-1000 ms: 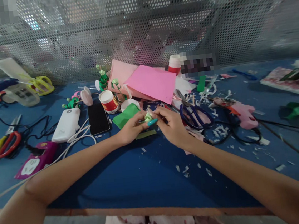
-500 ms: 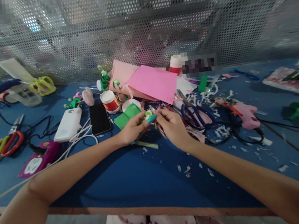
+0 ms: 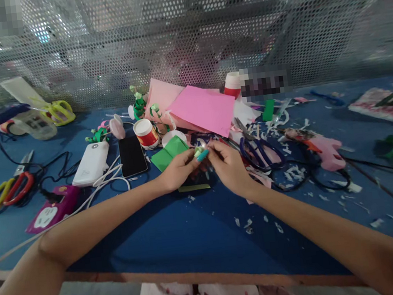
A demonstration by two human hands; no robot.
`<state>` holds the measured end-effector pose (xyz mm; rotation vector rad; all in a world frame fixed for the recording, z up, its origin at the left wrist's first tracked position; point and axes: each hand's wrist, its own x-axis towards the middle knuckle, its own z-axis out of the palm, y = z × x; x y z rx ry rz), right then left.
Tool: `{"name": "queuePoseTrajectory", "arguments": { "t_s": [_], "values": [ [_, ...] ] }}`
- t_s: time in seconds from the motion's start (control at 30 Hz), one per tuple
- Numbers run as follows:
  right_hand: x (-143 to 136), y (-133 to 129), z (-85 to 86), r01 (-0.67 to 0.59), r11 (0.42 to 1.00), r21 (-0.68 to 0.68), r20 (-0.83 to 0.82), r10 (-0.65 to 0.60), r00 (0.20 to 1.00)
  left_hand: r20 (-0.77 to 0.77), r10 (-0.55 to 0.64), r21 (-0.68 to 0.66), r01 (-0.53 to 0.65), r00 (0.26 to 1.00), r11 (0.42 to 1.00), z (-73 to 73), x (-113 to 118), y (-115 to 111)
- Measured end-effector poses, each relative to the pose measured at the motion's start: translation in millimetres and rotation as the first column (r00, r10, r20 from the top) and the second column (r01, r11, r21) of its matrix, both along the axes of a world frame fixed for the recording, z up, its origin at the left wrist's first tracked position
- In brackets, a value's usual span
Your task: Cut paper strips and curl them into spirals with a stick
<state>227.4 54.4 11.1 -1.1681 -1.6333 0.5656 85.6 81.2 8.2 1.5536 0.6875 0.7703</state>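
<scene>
Two pink sheets (image 3: 203,109) lie beyond the left hand (image 3: 178,171) and right hand (image 3: 229,165), with two red-and-white tubs (image 3: 148,135). One phone (image 3: 132,157) is left of the left hand. Below both hands, the counter (image 3: 178,235) stretches to its front edge. The left hand pinches one light-green paper curl (image 3: 199,151); the right's fingertips are beside it, their grip unclear.

The head camera looks forward and down at the blue table (image 3: 157,239) from close by.
</scene>
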Motion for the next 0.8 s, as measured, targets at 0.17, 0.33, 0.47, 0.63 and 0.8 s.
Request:
{"name": "queuePoseTrajectory", "arguments": {
  "t_s": [0.17, 0.33, 0.47, 0.63, 0.8],
  "values": [
    [-1, -2, 5.1, 0.018, 0.999, 0.048, 0.067, -0.021, 0.998, 0.008, 0.005, -0.004, -0.005, 1.0, 1.0, 7.1, 1, -10],
    [-2, -4, 4.5, 0.005, 0.999, 0.044, 0.053, -0.007, 0.999, -0.062, 0.031, 0.058, -0.027, 0.998, 0.998, 8.0, 2, -15],
    [-3, -2, 2.8, -0.027, 0.999, -0.044, -0.093, 0.023, 0.995, -0.075, 0.048, 0.177, -0.035, 0.996, 0.984, 4.1, 1, -10],
    [-5, -1, 2.5, -0.135, 0.976, -0.169, -0.291, 0.081, 0.953, -0.078, 0.069, 0.218, -0.05, 0.995, 0.975, 1.0, -1, -5],
    [-5, -2, 3.1, -0.121, 0.978, -0.169, -0.276, 0.071, 0.959, -0.149, 0.114, 0.25, -0.074, 0.982, 0.965, 3.2, -4, -4]
  ]
}}
